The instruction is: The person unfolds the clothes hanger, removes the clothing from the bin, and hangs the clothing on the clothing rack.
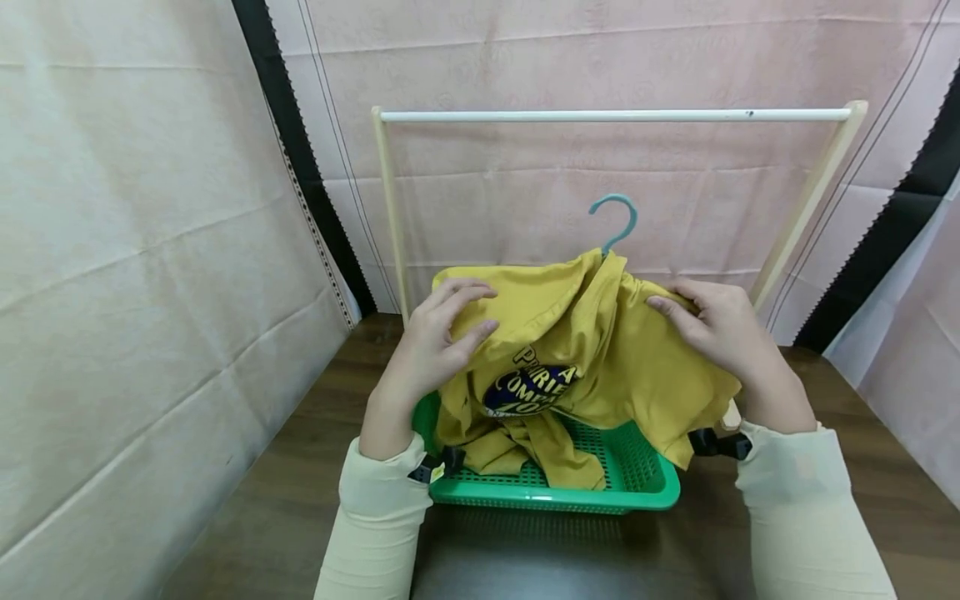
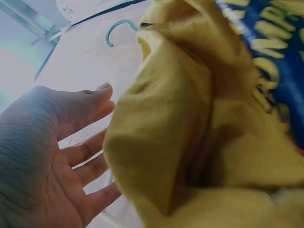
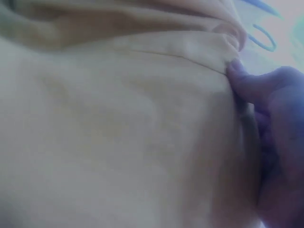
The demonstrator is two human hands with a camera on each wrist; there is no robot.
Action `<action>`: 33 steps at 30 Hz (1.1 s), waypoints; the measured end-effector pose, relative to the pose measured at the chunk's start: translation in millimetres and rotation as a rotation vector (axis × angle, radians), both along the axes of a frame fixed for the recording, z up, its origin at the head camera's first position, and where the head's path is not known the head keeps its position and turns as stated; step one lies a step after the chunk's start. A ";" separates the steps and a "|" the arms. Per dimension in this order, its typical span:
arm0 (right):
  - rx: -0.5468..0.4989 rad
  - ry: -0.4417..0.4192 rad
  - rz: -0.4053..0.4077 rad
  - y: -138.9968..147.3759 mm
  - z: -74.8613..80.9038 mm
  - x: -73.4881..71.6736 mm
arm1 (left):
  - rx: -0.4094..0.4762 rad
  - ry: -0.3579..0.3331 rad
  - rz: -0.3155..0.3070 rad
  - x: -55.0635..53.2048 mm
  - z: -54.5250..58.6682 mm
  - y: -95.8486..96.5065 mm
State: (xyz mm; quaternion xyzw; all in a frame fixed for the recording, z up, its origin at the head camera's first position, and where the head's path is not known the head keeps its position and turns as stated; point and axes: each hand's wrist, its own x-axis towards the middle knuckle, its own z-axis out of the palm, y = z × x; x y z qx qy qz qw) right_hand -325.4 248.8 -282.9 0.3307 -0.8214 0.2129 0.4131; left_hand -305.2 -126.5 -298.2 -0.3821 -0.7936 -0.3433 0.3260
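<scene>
A yellow T-shirt [image 1: 540, 333] with a dark blue printed patch hangs bunched on a light blue hanger [image 1: 619, 218], whose hook sticks up out of the neckline. My right hand [image 1: 723, 329] pinches the shirt's right shoulder between thumb and fingers, and the sleeve drapes below it. Beside the left shoulder is my left hand [image 1: 438, 337], its fingers spread and slightly bent. In the left wrist view that hand [image 2: 61, 152] grips no cloth; whether its fingertips touch the shirt, I cannot tell. The shirt hides the hanger's arms.
Beneath the shirt, a green plastic basket [image 1: 555, 497] stands on the dark wooden table [image 1: 300, 508], with the shirt's lower part lying inside it. Behind rises a rack with a white horizontal bar [image 1: 615, 116] and cream posts. Pale fabric walls [image 1: 150, 250] surround the table.
</scene>
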 end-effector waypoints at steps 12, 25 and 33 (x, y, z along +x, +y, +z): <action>-0.087 -0.064 -0.159 22.1 25.7 -32.8 | -0.095 -0.143 -0.040 -8.3 -4.5 1.3; 0.032 -0.139 -0.290 33.4 85.3 -59.6 | -0.155 -0.205 0.008 -5.2 -8.5 3.6; 0.076 -0.245 -0.341 38.7 107.1 -75.1 | -0.157 -0.216 -0.003 -4.8 -7.5 5.1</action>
